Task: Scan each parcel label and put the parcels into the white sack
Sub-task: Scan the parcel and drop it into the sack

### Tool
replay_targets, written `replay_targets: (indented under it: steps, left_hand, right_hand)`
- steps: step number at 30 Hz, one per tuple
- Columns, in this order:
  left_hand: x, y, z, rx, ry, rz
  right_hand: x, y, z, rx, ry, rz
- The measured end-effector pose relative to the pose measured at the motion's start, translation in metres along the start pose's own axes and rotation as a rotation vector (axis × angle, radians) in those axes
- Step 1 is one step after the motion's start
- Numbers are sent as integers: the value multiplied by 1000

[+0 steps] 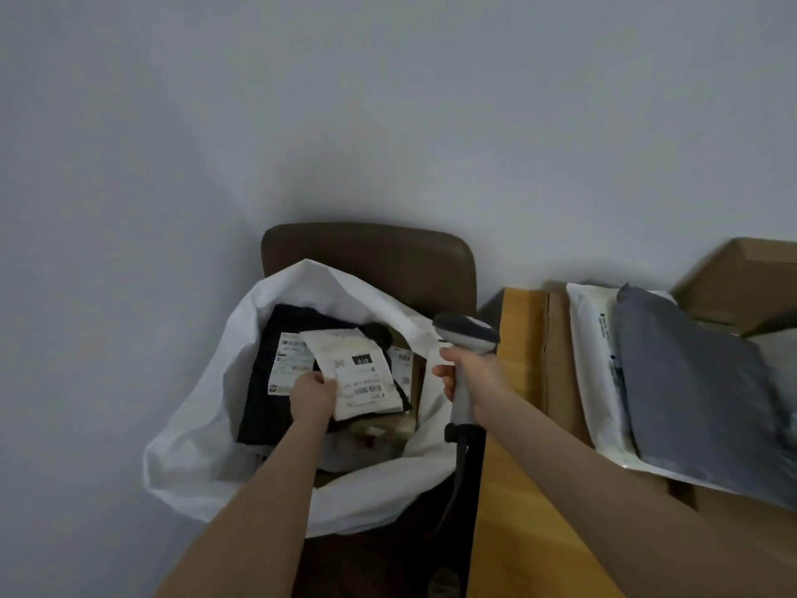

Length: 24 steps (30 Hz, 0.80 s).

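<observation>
**Parcel over the sack, scanner up**

Left hand (pixel 312 394) has its fingers curled round the lower-left edge of a white parcel (pixel 360 373). Label up, print upside down to the camera, long axis running from upper left to lower right. It sits over the open white sack (pixel 202 381) at frame centre, above a black parcel (pixel 258 381) inside. Right hand (pixel 470 381) is wrapped tight round the scanner (pixel 468 334), head pointing left. Behind is a brown chair (pixel 366 252). At right, a bench (pixel 517 489) carries a grey mailer (pixel 690 381) on a white mailer (pixel 593 360).

left hand (pixel 312 394) pinching, right hand (pixel 470 381) gripping
</observation>
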State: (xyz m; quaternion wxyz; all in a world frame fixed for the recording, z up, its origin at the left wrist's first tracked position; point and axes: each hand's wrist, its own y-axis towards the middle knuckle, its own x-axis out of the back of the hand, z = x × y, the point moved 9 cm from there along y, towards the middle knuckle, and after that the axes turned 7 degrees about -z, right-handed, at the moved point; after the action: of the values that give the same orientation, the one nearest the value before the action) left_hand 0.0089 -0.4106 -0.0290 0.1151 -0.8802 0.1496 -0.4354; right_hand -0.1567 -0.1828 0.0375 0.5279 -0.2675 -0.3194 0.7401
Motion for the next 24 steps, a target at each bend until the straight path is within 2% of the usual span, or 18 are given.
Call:
replay_targets:
  steps: [3, 5, 7, 9, 15, 20, 22, 24]
  left_hand:
    - [-18, 4, -8, 6, 29, 54]
    - [-14, 5, -16, -43, 200, -6]
    - [-10, 1, -41, -158, 343, -78]
    - [-20, -11, -84, -338, 358, -87]
    - [-101, -115, -214, -788, 249, 146]
    - [-184, -250, -266, -1149, 324, 382]
    - [-214, -290, -268, -1176, 385, 432]
    - [-238, -303, -262, -987, 360, 464]
  right_hand:
    - [5, 9, -2, -15, 19, -41]
    - [10, 10, -3, -30, 39, -52]
    - [19, 8, 2, -23, 63, -51]
    - [36, 4, 11, 3, 100, -63]
    - [127, -13, 52, 125, 161, -183]
    - [236, -26, 68, 173, 216, -371]
    - [277, -26, 68, 186, 239, -413]
    - [316, -27, 65, 183, 258, -420]
